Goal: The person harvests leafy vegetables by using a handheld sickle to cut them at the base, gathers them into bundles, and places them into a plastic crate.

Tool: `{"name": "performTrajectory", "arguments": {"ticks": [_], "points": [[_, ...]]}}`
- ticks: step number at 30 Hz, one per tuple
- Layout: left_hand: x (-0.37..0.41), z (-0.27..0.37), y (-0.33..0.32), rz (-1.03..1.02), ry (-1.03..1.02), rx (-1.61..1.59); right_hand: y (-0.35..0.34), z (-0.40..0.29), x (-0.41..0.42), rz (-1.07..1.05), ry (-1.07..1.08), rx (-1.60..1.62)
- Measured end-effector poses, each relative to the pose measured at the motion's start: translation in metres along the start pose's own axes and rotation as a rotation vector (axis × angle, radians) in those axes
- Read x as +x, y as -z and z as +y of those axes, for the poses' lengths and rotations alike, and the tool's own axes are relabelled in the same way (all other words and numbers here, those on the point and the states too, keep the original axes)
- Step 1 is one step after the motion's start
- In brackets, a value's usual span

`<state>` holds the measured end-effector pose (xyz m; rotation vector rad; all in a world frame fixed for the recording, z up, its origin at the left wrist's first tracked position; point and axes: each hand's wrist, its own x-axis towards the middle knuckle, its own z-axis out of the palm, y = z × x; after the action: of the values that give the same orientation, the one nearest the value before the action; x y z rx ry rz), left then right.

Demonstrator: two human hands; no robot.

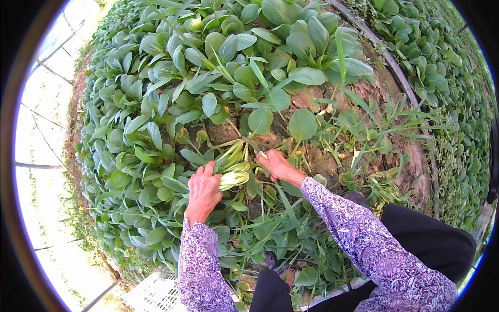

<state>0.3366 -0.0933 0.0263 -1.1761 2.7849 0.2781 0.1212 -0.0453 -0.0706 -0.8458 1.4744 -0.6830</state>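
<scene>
My left hand (203, 191) is closed around leafy bok choy plants (233, 171), their pale stalks pointing right and upward. A short blade (251, 145) reaches from my right hand (275, 164), which grips the tool's mostly hidden handle. The blade lies close to the base of the upper stalks; whether it touches them is unclear. Just above the blade stands a single broad green leaf (260, 121).
Dense bok choy (128, 156) fills the bed to the left and above. Grassy weeds (362, 117) grow on cracked soil (413, 163) to the right, beside a dark hose (401, 78). A white perforated plastic crate (154, 292) sits at lower left.
</scene>
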Motion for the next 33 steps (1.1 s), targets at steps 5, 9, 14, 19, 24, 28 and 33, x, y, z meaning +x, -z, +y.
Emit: {"name": "performTrajectory", "arguments": {"ticks": [5,9,14,19,24,28,33], "points": [[-0.006,0.018,-0.008,0.007,0.039,0.007,0.007,0.0,0.003,-0.042,-0.039,0.009],[-0.004,0.013,-0.004,0.019,0.123,-0.086,0.004,-0.006,-0.001,-0.056,-0.063,0.0],[-0.019,0.01,0.01,0.005,0.206,-0.148,0.019,-0.01,-0.036,-0.106,0.054,-0.048],[0.008,0.008,0.064,0.016,0.137,-0.058,0.012,-0.015,0.005,0.349,0.859,-0.659],[0.056,-0.019,0.041,-0.046,0.006,0.248,-0.024,-0.057,0.058,0.391,0.575,-0.519],[0.069,-0.026,0.033,-0.025,-0.027,0.417,-0.036,-0.054,0.086,0.49,0.754,-0.632],[0.072,-0.038,0.033,-0.036,-0.024,0.446,-0.029,-0.042,0.1,0.34,1.05,-0.947]]}}
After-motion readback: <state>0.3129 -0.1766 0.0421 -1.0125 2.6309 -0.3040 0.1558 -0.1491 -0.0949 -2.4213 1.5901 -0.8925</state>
